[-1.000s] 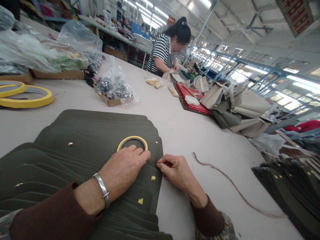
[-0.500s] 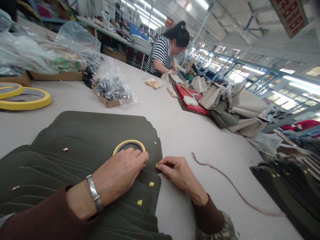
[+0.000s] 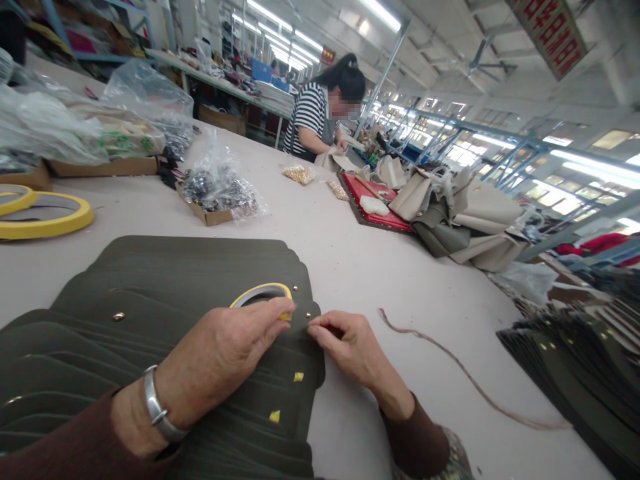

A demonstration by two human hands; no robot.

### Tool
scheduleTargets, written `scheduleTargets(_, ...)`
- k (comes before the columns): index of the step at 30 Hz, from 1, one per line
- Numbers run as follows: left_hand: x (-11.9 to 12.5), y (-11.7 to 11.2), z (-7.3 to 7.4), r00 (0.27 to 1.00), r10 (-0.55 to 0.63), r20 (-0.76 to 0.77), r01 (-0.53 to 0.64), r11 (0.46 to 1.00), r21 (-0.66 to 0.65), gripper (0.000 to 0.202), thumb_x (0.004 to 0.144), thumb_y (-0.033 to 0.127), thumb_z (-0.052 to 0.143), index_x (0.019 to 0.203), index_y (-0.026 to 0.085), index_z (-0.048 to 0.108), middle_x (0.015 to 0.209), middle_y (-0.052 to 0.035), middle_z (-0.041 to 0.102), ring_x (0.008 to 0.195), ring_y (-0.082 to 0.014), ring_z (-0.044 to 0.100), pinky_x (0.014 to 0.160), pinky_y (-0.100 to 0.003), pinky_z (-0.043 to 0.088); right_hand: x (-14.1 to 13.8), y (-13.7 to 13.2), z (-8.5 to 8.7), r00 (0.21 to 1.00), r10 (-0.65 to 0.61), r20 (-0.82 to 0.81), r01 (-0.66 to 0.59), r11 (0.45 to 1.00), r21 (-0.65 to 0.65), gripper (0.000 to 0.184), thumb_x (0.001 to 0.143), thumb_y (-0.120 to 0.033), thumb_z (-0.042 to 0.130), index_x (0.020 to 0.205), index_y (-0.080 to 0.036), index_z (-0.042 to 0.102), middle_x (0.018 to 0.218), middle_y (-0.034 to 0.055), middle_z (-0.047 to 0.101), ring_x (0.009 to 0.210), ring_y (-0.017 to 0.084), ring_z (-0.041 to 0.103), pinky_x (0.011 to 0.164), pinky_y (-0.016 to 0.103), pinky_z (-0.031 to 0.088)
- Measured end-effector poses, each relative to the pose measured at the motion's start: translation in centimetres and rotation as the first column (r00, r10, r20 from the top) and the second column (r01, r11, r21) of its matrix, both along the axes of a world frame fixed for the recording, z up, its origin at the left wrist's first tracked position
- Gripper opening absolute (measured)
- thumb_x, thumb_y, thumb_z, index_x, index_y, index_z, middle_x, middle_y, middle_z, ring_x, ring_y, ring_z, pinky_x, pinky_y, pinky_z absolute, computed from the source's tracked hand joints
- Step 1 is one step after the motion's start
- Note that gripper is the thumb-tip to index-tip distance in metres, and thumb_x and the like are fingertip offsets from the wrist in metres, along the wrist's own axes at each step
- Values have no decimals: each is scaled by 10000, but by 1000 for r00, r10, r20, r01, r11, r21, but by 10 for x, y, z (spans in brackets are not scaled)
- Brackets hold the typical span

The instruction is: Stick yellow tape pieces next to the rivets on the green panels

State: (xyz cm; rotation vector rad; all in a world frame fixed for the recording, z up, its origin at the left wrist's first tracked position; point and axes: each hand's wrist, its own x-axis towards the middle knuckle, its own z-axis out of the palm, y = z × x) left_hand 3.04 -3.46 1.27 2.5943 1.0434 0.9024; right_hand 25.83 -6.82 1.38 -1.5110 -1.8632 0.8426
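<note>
My left hand (image 3: 225, 357) grips a roll of yellow tape (image 3: 270, 288) between thumb and fingers, over a stack of dark green panels (image 3: 200, 267). The roll is tilted, and the hand covers its near side. My right hand (image 3: 357, 347) is closed in a pinch at the panels' right edge, beside a small metal stud (image 3: 309, 315). Whatever lies between those fingertips is hidden. Below my hands, two yellow tape pieces (image 3: 299, 377) are stuck near the edge of the top panel. A larger metal stud (image 3: 119, 317) shows at the left of the stack.
More yellow tape rolls (image 3: 60, 217) lie at the left. A box of plastic-wrapped parts (image 3: 217, 193) stands behind the stack. A brown cord (image 3: 450, 353) and another dark stack (image 3: 575, 373) are at the right. Across the table, a person (image 3: 320, 110) works near a red board (image 3: 367, 200).
My left hand has turned, tilting the tape roll. The yellow bit at my right fingertips no longer shows, and a metal stud is visible beside them. The whole view has shifted slightly.
</note>
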Motion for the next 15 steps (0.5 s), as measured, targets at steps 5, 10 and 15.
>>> scheduleTargets(5, 5, -3, -2, 1000, -20, -17, 21, 999, 34, 329, 998, 351, 407, 1307, 252, 460, 1182, -44, 725, 937, -194, 736, 721, -267, 591, -22, 0, 2, 993, 62, -97, -21, 926, 377, 188, 854, -156, 617, 1021, -181, 700, 868, 48, 720, 741, 146, 643, 716, 267, 521)
scheduleTargets(10, 7, -4, -5, 998, -28, -60, 28, 1000, -4, 251, 996, 307, 395, 1219, 226, 477, 993, -37, 761, 751, -206, 744, 557, -277, 542, -32, 2, -2, 995, 93, 32, -95, 832, 547, 157, 889, -125, 536, 902, -194, 677, 819, 48, 724, 755, 147, 658, 710, 260, 529)
scheduleTargets(15, 7, -3, -3, 988, -66, -139, 52, 993, -103, 175, 973, 235, 414, 1078, 221, 553, 894, -8, 732, 685, -199, 709, 543, -293, 477, -35, 4, -9, 996, 6, 91, -69, 707, 704, 156, 831, -96, 519, 784, -178, 644, 650, 15, 668, 572, 124, 601, 562, 229, 477)
